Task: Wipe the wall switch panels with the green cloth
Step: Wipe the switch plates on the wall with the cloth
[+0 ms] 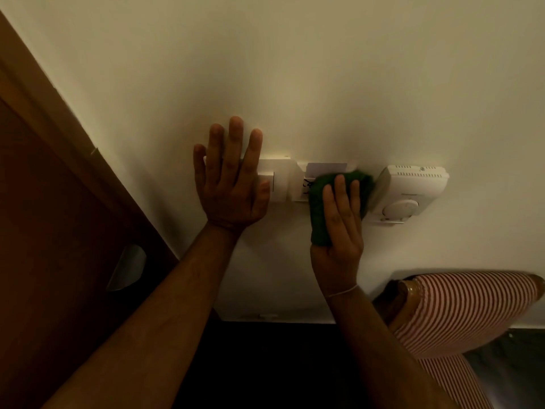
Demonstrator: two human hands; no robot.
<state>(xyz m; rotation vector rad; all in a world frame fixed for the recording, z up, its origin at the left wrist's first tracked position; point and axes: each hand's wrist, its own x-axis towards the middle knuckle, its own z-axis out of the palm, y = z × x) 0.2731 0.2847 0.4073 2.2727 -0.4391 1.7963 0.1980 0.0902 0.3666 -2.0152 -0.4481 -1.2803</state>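
Observation:
Three white fittings sit in a row on the cream wall: a switch panel on the left, a card-holder panel in the middle, and a thermostat with a round dial on the right. My left hand lies flat, fingers spread, over the left part of the switch panel. My right hand presses the dark green cloth against the middle panel; the cloth's upper edge reaches the thermostat's left side. Most of the middle panel is hidden under cloth and hand.
A brown wooden door with a metal handle stands at the left. A red-and-white striped chair with a wooden frame stands against the wall at the lower right. The floor below is dark.

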